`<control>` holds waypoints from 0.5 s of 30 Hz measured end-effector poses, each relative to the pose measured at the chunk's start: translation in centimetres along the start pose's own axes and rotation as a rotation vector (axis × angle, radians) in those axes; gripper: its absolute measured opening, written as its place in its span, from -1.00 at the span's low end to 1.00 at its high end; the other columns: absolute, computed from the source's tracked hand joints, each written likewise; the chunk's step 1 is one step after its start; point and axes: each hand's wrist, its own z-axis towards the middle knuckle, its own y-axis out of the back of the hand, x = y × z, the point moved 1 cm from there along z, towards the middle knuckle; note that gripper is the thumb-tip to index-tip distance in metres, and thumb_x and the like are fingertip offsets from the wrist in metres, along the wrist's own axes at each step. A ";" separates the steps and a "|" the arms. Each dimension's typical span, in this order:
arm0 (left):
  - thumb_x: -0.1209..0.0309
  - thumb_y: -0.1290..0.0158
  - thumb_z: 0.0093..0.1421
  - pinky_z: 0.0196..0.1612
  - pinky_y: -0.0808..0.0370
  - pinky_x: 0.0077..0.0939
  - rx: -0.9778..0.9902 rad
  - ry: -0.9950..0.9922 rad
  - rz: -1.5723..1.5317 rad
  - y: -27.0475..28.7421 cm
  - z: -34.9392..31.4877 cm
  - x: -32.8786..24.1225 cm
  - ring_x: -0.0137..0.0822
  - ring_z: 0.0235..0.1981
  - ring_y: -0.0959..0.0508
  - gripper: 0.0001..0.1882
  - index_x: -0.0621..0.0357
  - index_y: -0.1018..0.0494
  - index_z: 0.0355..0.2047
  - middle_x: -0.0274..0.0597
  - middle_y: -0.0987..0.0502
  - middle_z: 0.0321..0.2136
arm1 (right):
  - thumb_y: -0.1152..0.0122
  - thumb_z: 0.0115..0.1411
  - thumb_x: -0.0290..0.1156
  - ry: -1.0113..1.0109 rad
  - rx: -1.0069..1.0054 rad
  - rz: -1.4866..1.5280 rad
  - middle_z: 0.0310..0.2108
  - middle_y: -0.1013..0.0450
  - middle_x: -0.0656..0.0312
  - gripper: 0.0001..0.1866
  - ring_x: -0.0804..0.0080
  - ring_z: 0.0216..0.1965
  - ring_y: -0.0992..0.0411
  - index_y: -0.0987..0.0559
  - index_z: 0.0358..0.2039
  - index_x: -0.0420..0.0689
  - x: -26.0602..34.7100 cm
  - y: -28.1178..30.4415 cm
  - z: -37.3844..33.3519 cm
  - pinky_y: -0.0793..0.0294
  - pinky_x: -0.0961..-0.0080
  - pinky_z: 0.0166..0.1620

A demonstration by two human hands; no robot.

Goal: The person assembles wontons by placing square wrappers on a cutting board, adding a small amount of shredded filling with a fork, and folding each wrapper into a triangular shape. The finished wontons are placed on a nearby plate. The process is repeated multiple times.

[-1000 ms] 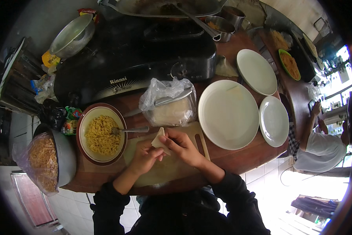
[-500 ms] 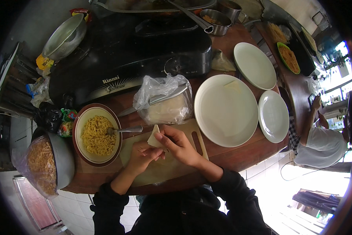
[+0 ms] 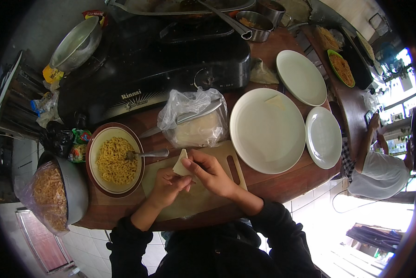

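Above a pale cutting board [image 3: 184,208], my left hand [image 3: 166,185] and my right hand [image 3: 210,173] hold a small folded wrapper sheet [image 3: 181,167] between them. The right thumb presses on its face, and the left fingers pinch its lower edge. Just left of my hands is a brown-rimmed bowl [image 3: 91,162] of yellow noodles [image 3: 115,162], with a metal utensil [image 3: 154,153] resting in it. Beyond the board lies a clear plastic bag [image 3: 182,104] around a pale block or stack, with a knife [image 3: 201,112] across it. A large white plate [image 3: 268,143] carries a thin pale sheet [image 3: 276,101].
A black gas stove [image 3: 171,78] spans the back. Two more white plates [image 3: 305,76] [image 3: 323,139] stand to the right. At left is a pot [image 3: 76,190] with a plastic-covered shredded filling. A metal bowl [image 3: 77,44] sits on the stove. Another person [image 3: 379,171] is at far right.
The folded wrapper has shifted slightly left and tilted in my fingers. Both hands stay nearly in place, and the surrounding things have not moved.
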 end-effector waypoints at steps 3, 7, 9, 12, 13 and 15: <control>0.51 -0.02 0.16 -0.34 -0.44 -0.58 -0.028 0.010 0.012 -0.1 0.0 0.0 -0.51 -0.53 -0.42 -0.90 0.30 -0.46 -0.36 -0.30 -0.44 -0.52 | 0.05 0.28 -0.33 0.041 -0.022 -0.057 -0.54 -0.29 0.34 -0.76 0.71 -0.44 -0.21 -0.38 -0.42 -0.24 -0.3 -0.1 0.1 -0.27 0.66 -0.38; 0.49 -0.02 0.16 -0.38 -0.39 -0.63 -0.038 0.035 0.035 -0.1 0.0 0.1 -0.51 -0.52 -0.42 -0.89 0.31 -0.46 -0.37 -0.30 -0.44 -0.53 | 0.05 0.28 -0.31 0.009 -0.025 0.006 -0.54 -0.29 0.35 -0.76 0.72 -0.43 -0.21 -0.38 -0.42 -0.23 -0.4 0.0 0.0 -0.26 0.68 -0.38; 0.48 -0.02 0.16 -0.40 -0.37 -0.65 -0.021 0.019 0.047 -0.1 0.0 0.1 -0.50 -0.51 -0.43 -0.88 0.32 -0.46 -0.37 -0.29 -0.45 -0.53 | 0.06 0.29 -0.30 -0.018 -0.019 0.001 -0.54 -0.30 0.35 -0.76 0.72 -0.43 -0.22 -0.38 -0.42 -0.22 -0.2 0.1 0.0 -0.27 0.69 -0.38; 0.48 -0.03 0.16 -0.39 -0.36 -0.66 0.008 -0.028 0.089 -0.1 0.0 0.1 -0.49 -0.48 -0.45 -0.87 0.33 -0.46 -0.36 -0.27 -0.47 -0.52 | 0.06 0.29 -0.29 -0.019 -0.020 0.006 -0.54 -0.30 0.36 -0.74 0.72 -0.44 -0.23 -0.38 -0.44 -0.22 0.2 0.0 -0.2 -0.28 0.69 -0.38; 0.47 -0.03 0.15 -0.39 -0.37 -0.65 0.009 -0.035 0.109 -0.1 0.1 0.1 -0.49 -0.47 -0.45 -0.86 0.33 -0.46 -0.36 -0.26 -0.48 -0.51 | 0.07 0.29 -0.29 -0.029 -0.020 0.016 -0.54 -0.29 0.36 -0.74 0.72 -0.44 -0.23 -0.38 -0.44 -0.21 0.3 0.0 -0.2 -0.28 0.69 -0.38; 0.47 -0.03 0.15 -0.38 -0.37 -0.64 0.006 -0.042 0.122 -0.2 0.1 0.2 -0.48 -0.46 -0.46 -0.86 0.34 -0.46 -0.35 -0.26 -0.48 -0.50 | 0.07 0.29 -0.29 -0.045 -0.006 0.053 -0.54 -0.29 0.37 -0.74 0.71 -0.45 -0.24 -0.38 -0.44 -0.21 0.5 0.0 -0.2 -0.28 0.69 -0.39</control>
